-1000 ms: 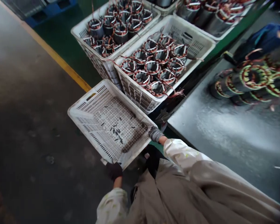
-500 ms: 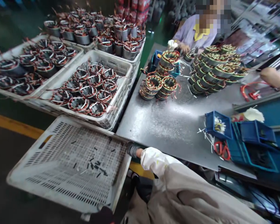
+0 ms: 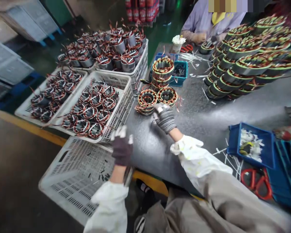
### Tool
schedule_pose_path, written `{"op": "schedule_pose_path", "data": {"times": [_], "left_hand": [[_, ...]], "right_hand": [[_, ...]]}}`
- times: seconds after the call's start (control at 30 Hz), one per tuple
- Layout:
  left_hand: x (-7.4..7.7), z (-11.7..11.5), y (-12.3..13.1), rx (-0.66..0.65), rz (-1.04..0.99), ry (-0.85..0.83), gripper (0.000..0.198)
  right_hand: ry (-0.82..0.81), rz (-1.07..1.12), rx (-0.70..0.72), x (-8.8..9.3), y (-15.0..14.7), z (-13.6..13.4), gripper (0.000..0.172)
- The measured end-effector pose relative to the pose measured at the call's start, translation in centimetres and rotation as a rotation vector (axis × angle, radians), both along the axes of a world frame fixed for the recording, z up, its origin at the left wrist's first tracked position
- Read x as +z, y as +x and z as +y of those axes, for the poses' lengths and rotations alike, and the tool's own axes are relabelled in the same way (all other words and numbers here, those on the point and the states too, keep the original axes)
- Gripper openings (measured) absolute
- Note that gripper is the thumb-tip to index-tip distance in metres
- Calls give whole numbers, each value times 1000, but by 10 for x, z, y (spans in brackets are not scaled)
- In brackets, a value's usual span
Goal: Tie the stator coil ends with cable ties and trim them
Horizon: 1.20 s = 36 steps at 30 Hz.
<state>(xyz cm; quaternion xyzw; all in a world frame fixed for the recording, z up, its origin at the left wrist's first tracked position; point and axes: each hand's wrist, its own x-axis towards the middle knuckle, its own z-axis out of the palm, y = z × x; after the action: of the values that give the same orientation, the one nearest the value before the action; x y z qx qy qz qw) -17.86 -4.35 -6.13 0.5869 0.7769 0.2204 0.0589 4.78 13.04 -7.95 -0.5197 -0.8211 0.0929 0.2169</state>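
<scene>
My right hand (image 3: 164, 117), in a grey knit glove, reaches across the metal table (image 3: 203, 116) toward a small cluster of wound stators (image 3: 157, 96); its fingers are curled just short of them and blurred. My left hand (image 3: 122, 146), in a dark glove with white fingertips, hovers at the table's near corner with fingers spread, holding nothing. Below it sits the empty white slotted crate (image 3: 72, 174) on the floor, with small dark scraps in its bottom.
White crates full of stators (image 3: 92, 103) stand left of the table. Stacks of green-taped stators (image 3: 247, 61) fill the far right, where another person (image 3: 203, 22) works. Blue bins (image 3: 252, 145), red scissors (image 3: 255, 183) and loose ties lie at the right.
Both hands have let go of the empty crate, which now rests on the floor. They have risen toward the table, the right hand reaching to the stators. The view swung right.
</scene>
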Motion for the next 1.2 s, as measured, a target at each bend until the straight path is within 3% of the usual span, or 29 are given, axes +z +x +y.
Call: {"op": "schedule_pose_path", "data": {"times": [0.07, 0.17, 0.27, 0.37, 0.47, 0.6, 0.7, 0.77, 0.83, 0.9, 0.97, 1.03, 1.13, 1.2], "left_hand": [[27, 79, 33, -350, 211, 108, 52], [52, 168, 72, -478, 314, 56, 55], [51, 213, 87, -503, 378, -59, 47], [42, 225, 84, -528, 417, -154, 36], [39, 212, 80, -550, 425, -219, 26], [39, 166, 80, -558, 405, -311, 23], [39, 127, 79, -564, 319, -392, 22], [37, 107, 75, -545, 234, -432, 21], [37, 91, 68, -432, 1, -389, 25], [39, 77, 59, -269, -282, -284, 35], [44, 62, 50, -94, -524, -148, 47], [51, 43, 43, 77, -636, -5, 57], [61, 9, 33, 279, -732, 126, 64], [61, -13, 30, 300, -694, 7, 64]], "right_hand": [[58, -17, -90, 2, 17, 39, 59], [30, -130, -72, 3, 29, 72, 56], [-44, -288, 30, 7, 41, 86, 48], [-101, -413, 141, 16, 62, 92, 49], [-143, -478, 249, 23, 90, 96, 54], [-164, -533, 307, 25, 122, 104, 56], [-139, -498, 306, 22, 132, 105, 54], [-90, -382, 228, 19, 129, 92, 55], [-17, -203, 110, 15, 119, 61, 53], [28, -27, 124, 8, 98, 19, 41], [-13, 82, 331, -1, 69, -23, 34], [-147, 103, 506, -10, 35, -50, 36], [-361, 56, 512, -19, -7, -55, 49], [-422, 58, 459, -19, -14, -43, 45]]}}
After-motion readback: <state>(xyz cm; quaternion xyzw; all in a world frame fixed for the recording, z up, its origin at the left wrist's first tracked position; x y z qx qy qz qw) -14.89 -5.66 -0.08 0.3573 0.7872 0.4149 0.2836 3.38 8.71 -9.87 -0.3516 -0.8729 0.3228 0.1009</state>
